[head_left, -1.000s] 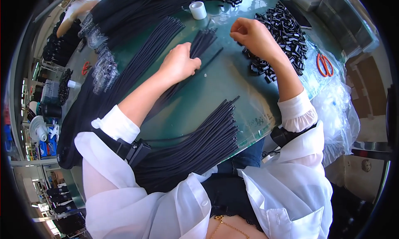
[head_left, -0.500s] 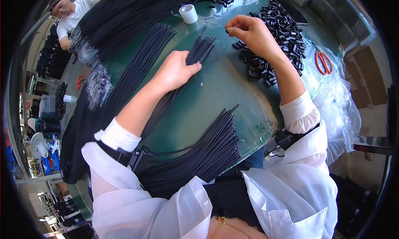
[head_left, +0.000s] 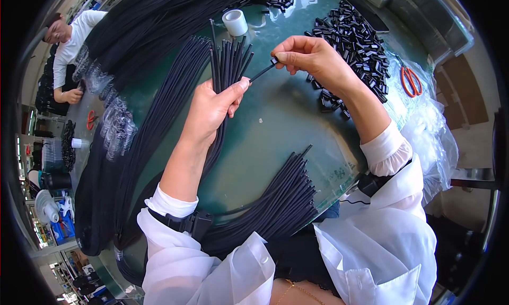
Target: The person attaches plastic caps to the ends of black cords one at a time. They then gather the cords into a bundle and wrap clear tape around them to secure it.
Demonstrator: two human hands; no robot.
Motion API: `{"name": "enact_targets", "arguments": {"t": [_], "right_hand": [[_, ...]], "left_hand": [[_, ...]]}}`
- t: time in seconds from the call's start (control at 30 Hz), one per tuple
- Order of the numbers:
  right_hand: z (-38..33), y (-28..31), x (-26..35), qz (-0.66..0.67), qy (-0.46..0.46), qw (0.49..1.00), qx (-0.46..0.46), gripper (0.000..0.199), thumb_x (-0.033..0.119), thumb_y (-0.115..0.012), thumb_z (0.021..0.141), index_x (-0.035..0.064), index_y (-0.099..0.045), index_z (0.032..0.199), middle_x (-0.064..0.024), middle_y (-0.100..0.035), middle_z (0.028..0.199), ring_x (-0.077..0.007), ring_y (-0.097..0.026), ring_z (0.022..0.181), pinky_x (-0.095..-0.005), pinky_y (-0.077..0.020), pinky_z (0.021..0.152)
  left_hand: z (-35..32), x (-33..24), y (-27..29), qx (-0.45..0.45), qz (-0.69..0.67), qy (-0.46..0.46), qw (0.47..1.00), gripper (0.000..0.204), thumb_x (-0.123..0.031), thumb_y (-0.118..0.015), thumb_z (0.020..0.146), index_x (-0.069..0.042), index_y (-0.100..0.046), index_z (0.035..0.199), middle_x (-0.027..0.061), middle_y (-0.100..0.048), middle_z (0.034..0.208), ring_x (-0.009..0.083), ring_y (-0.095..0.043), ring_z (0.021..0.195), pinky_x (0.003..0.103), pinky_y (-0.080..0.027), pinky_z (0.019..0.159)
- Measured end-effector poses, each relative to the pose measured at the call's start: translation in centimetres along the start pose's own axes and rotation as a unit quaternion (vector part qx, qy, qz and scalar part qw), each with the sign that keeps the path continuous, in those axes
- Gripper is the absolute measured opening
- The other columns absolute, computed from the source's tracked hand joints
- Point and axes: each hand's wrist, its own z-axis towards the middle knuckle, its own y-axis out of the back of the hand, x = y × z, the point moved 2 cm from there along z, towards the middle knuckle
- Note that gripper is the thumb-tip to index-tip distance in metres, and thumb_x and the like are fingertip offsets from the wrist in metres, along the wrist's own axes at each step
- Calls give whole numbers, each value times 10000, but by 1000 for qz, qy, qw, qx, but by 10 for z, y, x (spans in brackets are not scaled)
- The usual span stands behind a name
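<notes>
Our table [head_left: 254, 156] is holding loose clips [head_left: 354, 48] yet; our left hand [head_left: 211, 104] is clasping bare-tipped cords [head_left: 227, 58], right hand [head_left: 310, 57] pinching one cord's clip [head_left: 274, 61].

Cord bundle [head_left: 227, 63] in the left hand [head_left: 209, 107], left of the right hand [head_left: 310, 60]; tape roll [head_left: 235, 23] on the table [head_left: 294, 127] behind that bundle; small-parts heap [head_left: 352, 45] beyond and right of the right hand; scissors [head_left: 409, 79] right of the heap; second bundle [head_left: 275, 193] nearest the person's body
</notes>
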Motion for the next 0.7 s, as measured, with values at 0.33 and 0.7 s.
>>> {"name": "enact_targets", "arguments": {"t": [0.33,0.7], "right_hand": [[-3,-2,2,-31,13,999,-15,139,156,-634,865,29,-649,917,-4,-629,794,-61,-532,724,-202,-435,688],[-16,-44,3,46,-6,991,125,149,124,-594,878,1,-614,959,-43,-644,806,-84,-600,734,-225,-476,682]], "left_hand": [[-2,3,0,-10,-16,-26,999,177,-189,-641,859,-71,-584,739,-44,-487,596,26,-414,506,191,-320,460],[-2,8,-4,81,-48,15,995,204,-225,-627,872,-74,-577,744,-32,-514,600,32,-443,509,202,-344,451]]}}
